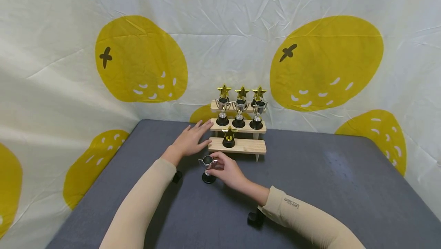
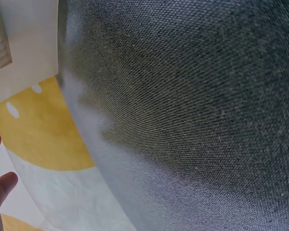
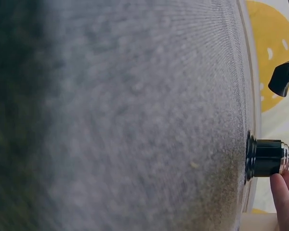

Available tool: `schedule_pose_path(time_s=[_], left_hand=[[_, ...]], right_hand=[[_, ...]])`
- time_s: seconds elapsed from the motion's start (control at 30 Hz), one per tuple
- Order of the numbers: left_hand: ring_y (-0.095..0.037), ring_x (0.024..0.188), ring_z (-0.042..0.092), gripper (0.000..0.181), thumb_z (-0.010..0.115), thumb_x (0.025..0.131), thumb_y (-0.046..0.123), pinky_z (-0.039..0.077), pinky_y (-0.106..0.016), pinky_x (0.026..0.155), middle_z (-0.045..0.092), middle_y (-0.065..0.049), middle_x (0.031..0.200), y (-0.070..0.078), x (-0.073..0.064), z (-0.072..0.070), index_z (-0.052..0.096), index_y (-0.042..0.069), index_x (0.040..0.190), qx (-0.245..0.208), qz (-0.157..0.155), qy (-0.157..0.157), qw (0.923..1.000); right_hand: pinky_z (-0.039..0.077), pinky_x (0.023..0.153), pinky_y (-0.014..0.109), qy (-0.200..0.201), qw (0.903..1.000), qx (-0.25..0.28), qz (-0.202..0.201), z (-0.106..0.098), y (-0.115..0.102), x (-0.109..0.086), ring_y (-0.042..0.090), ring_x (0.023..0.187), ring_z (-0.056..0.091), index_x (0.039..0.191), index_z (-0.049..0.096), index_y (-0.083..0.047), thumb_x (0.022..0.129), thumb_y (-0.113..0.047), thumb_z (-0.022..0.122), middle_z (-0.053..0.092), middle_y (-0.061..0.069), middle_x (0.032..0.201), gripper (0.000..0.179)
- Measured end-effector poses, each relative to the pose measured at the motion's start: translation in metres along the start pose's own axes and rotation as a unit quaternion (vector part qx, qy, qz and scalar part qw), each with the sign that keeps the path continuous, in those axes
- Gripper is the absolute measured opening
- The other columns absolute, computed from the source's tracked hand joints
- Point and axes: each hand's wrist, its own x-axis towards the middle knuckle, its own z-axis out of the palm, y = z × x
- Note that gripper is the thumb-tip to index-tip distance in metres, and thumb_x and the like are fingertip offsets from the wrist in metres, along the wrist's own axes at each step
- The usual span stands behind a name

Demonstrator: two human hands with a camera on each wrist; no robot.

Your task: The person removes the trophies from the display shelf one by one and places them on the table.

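Note:
My right hand [image 1: 230, 171] pinches a small silver trophy cup [image 1: 208, 161] from its right side, in front of the wooden tiered stand [image 1: 246, 146]. In the right wrist view its black base [image 3: 268, 158] is at the tabletop, above the fingertips; whether it touches is hard to tell. My left hand [image 1: 189, 141] is spread with straight fingers at the stand's left side, the fingertips close to the lower and middle tiers. A gold star trophy [image 1: 229, 141] stands on the lowest tier. Silver cups [image 1: 240, 113] line the middle tier, and gold star trophies [image 1: 242, 92] the top one.
A dark grey cloth-like surface covers the table [image 1: 310, 176]. Behind it hangs a white curtain [image 1: 224, 30] printed with yellow fruit shapes. Black wrist devices show under both forearms, one of them a dark block [image 1: 255, 219] below the right sleeve.

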Motion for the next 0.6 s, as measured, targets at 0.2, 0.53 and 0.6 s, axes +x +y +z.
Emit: schedule_pose_path(time_s=[0.2,0.53,0.6], left_hand=[[-0.034,0.153,0.024,0.07,0.056,0.105,0.042,0.025,-0.066,0.116,0.025,-0.001,0.169,0.001,0.0,-0.002,0.028,0.017,0.164,-0.003,-0.001,0.0,1.0],[-0.034,0.153,0.025,0.07,0.056,0.105,0.043,0.025,-0.065,0.116,0.025,-0.001,0.169,0.001,0.0,0.0,0.028,0.018,0.164,-0.006,-0.002,-0.001,1.0],[-0.034,0.153,0.024,0.07,0.055,0.105,0.043,0.025,-0.065,0.116,0.024,0.0,0.169,0.001,0.0,0.0,0.028,0.018,0.165,-0.004,-0.004,-0.003,1.0]], right_hand=[[0.058,0.087,0.034,-0.016,0.9998,-0.006,-0.01,-0.006,0.001,-0.001,0.033,0.107,0.071,0.127,0.058,0.004,0.09,0.005,0.075,0.073,0.019,0.108,0.041],[0.056,0.093,0.038,-0.014,0.9995,-0.017,-0.022,-0.021,-0.001,-0.006,0.037,0.114,0.068,0.129,0.06,0.005,0.09,0.007,0.074,0.07,0.022,0.122,0.042],[0.056,0.093,0.038,-0.014,0.9994,-0.02,-0.024,-0.023,-0.001,-0.008,0.037,0.114,0.067,0.129,0.06,0.006,0.09,0.007,0.073,0.069,0.022,0.122,0.041]])
